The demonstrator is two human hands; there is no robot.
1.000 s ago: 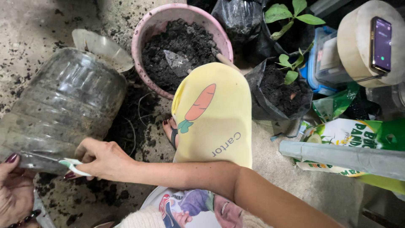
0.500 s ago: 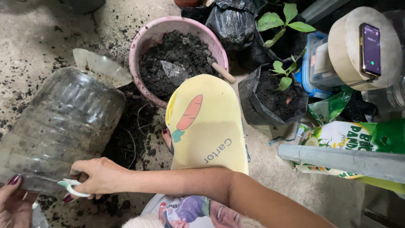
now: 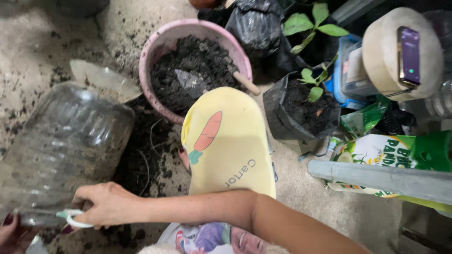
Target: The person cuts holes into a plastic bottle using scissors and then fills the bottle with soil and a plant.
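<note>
Right hand (image 3: pixel 106 204), forearm reaching across the body, is closed around white-and-green-handled scissors (image 3: pixel 70 218) at the cut edge of a large, ribbed, clear plastic bottle (image 3: pixel 61 146) lying on its side on the soil-strewn concrete floor (image 3: pixel 28 51). Left hand (image 3: pixel 12 230), mostly cut off at the frame's corner, touches the bottle's lower edge; grip cannot be told. Pink plastic basin (image 3: pixel 160 42) of dark, crumbly soil sits just beyond.

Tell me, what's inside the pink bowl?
The pink bowl is full of dark soil, with a small trowel stuck in it. Whatever lies under the soil is hidden.
</note>
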